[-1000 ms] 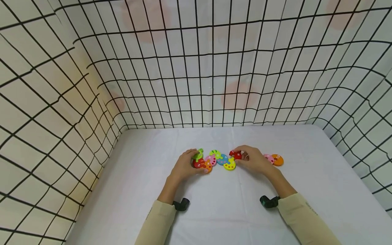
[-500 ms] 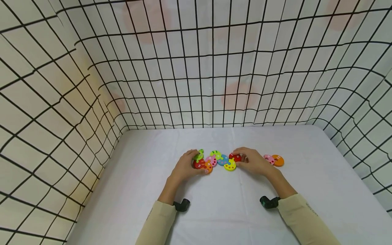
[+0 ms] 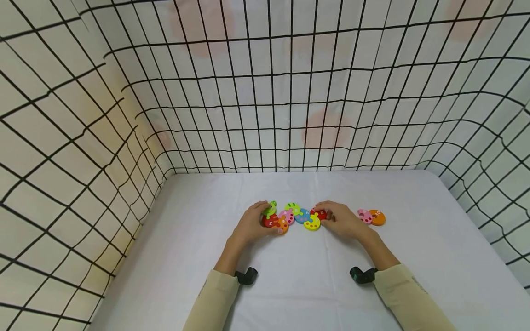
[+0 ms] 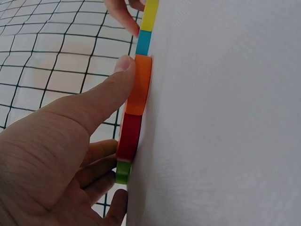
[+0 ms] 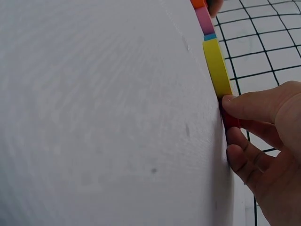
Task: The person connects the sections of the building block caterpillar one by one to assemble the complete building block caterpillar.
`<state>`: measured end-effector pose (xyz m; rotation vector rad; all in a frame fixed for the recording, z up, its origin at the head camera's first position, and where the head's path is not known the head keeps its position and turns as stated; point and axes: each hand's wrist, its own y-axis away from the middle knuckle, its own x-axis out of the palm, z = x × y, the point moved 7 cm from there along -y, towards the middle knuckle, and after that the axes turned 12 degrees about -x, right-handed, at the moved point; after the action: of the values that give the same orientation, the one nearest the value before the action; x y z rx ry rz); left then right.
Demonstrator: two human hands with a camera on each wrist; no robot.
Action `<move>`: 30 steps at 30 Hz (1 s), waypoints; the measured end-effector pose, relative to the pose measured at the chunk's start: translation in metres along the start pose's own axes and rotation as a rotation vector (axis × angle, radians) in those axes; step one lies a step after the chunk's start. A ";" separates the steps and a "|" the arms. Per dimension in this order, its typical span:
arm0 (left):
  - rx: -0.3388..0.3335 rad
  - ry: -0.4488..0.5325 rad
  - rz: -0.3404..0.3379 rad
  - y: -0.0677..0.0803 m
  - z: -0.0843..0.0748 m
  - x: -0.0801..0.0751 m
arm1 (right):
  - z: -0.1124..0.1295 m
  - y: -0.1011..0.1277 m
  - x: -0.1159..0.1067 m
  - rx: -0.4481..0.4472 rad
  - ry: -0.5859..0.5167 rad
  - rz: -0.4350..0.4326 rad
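Note:
Flat, numbered puzzle pieces form a wavy caterpillar on the white table. From its green head piece (image 3: 271, 209), red (image 3: 270, 221), orange (image 3: 283, 226), pink (image 3: 287, 216), green, blue (image 3: 302, 216) and yellow (image 3: 312, 223) pieces run to the right. My left hand (image 3: 250, 224) holds the head end between thumb and fingers, with the thumb against the orange piece's edge (image 4: 139, 84). At the other end, my right hand (image 3: 342, 221) pinches a red puzzle piece (image 3: 320, 214), lying flat against the yellow one. The fingers partly cover it.
Farther right lie a loose pink piece (image 3: 365, 216) and an orange piece (image 3: 378, 217), side by side. Black wire mesh (image 3: 248, 105) over white cloth stands behind the table and along both sides. Each wrist carries a small black camera (image 3: 247, 276).
My right hand has lowered the red puzzle piece from a tilt to flat beside the yellow one. My left hand stays at the head end.

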<state>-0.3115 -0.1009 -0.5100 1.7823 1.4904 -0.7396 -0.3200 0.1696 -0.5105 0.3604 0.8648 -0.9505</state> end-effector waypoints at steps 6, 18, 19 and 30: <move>-0.004 -0.016 -0.008 0.000 0.000 0.000 | -0.002 0.003 -0.002 0.007 -0.013 -0.014; -0.012 0.004 -0.021 0.003 0.000 -0.007 | -0.019 0.029 -0.031 0.071 0.025 -0.158; -0.012 0.002 -0.020 0.003 0.001 -0.006 | -0.021 0.032 -0.034 0.069 0.028 -0.168; -0.015 -0.001 -0.002 0.003 -0.003 -0.001 | -0.046 0.077 -0.068 0.178 0.094 -0.280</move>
<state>-0.3091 -0.0996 -0.5076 1.7692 1.4933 -0.7287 -0.2984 0.2786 -0.4935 0.4466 0.9345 -1.2827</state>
